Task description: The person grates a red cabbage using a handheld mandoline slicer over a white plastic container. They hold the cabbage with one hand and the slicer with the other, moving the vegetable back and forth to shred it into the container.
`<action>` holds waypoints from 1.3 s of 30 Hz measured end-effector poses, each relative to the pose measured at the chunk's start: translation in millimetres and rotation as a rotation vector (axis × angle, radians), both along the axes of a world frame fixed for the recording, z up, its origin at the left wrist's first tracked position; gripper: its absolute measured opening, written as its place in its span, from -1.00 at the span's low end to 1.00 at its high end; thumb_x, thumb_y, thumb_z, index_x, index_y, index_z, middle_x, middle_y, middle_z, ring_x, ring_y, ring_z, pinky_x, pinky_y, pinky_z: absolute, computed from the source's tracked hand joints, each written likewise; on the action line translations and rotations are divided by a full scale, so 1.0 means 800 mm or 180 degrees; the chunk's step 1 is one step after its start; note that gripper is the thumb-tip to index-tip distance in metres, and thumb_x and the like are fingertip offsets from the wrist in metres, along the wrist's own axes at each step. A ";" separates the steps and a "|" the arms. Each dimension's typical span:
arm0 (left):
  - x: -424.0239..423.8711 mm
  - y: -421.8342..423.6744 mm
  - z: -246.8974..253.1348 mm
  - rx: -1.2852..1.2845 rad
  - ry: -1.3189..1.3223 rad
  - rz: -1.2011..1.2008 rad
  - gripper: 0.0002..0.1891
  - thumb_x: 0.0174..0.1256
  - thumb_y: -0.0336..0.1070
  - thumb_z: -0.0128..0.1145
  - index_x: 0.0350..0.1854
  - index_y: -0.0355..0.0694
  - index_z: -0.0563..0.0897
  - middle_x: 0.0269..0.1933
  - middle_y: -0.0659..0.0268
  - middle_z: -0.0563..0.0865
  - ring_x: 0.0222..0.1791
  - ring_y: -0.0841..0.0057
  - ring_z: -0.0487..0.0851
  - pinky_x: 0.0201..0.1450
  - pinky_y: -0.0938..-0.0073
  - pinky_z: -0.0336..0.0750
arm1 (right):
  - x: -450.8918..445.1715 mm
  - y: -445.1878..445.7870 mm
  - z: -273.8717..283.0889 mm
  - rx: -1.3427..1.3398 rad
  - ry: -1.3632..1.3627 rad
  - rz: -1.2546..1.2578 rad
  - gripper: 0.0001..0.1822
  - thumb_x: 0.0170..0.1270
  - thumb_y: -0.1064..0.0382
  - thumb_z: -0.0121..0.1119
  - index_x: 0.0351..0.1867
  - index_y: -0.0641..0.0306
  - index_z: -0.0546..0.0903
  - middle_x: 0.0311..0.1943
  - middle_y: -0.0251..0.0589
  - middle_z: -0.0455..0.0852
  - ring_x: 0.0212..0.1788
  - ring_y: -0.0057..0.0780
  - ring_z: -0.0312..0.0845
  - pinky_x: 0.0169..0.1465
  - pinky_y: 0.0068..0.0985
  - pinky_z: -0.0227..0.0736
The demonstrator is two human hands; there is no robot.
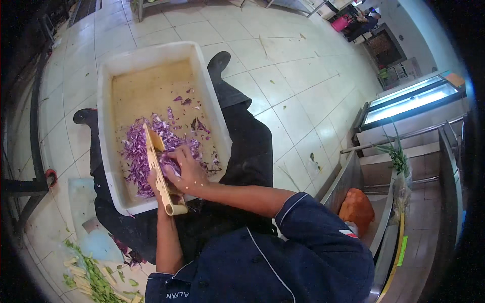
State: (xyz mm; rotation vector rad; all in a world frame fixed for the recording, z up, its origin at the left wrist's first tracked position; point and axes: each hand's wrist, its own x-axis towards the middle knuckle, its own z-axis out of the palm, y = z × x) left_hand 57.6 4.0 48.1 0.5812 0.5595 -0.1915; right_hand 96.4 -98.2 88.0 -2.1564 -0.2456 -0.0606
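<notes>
A large white plastic tub [104,132] stands between the person's legs, with shredded purple cabbage [138,151] heaped at its near end. My left hand [156,185] grips the cream-coloured frame of a handheld slicer [158,172], which is held on edge over the heap. Against the slicer's face, my right hand [188,172] holds a piece of purple cabbage [169,163]; its fingers are bent around the piece. The piece is partly hidden by the fingers. Small dark purple scraps [199,125] lie apart from the heap on the tub's brown-stained bottom.
Green leaves and pale stalks [89,272] lie on the tiled floor near a light-blue board [77,200] at lower left. A metal basin [344,178] holding an orange object [356,211] stands at right, beside spring onions [398,159]. Another person [365,25] is far off at upper right.
</notes>
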 end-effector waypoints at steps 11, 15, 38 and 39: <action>-0.016 0.007 -0.047 -0.0113 0.0031 -0.0864 -0.39 0.31 0.36 0.02 0.00 -0.17 0.54 -0.42 0.21 0.64 -0.71 0.35 0.55 -0.67 0.32 0.52 | 0.065 -0.008 -0.018 -0.0053 0.0128 -0.0917 -0.56 0.34 0.04 0.21 0.09 0.31 0.54 0.01 0.22 0.51 0.03 0.24 0.57 0.10 -0.06 0.47; 0.030 0.003 -0.002 -0.0256 0.0325 0.0522 -0.39 0.31 0.38 -0.01 -0.03 -0.15 0.52 -0.41 0.24 0.63 -0.69 0.36 0.54 -0.67 0.32 0.52 | 0.004 0.005 -0.007 -0.0319 -0.0302 0.0151 -0.62 0.38 0.06 0.17 0.02 0.32 0.52 -0.08 0.17 0.57 -0.08 0.21 0.61 -0.04 0.05 0.50; -0.002 0.012 -0.026 -0.0047 0.0371 -0.0618 -0.20 0.16 0.60 -0.04 -0.08 -0.17 0.57 -0.44 0.31 0.54 -0.58 0.49 0.55 -0.60 0.50 0.44 | 0.031 -0.004 -0.020 -0.0398 -0.0684 0.0423 -0.72 0.30 0.15 0.30 -0.19 0.38 0.66 -0.25 0.13 0.69 -0.16 -0.04 0.65 -0.01 -0.15 0.50; -0.011 -0.005 -0.022 0.0294 0.0539 -0.0671 -0.19 0.17 0.60 -0.06 -0.04 -0.17 0.58 -0.41 0.31 0.56 -0.53 0.48 0.57 -0.54 0.49 0.46 | 0.054 -0.013 -0.023 -0.0180 -0.0404 0.0148 -0.72 0.31 0.15 0.30 -0.21 0.38 0.65 -0.28 0.10 0.69 -0.20 -0.07 0.64 -0.04 -0.17 0.49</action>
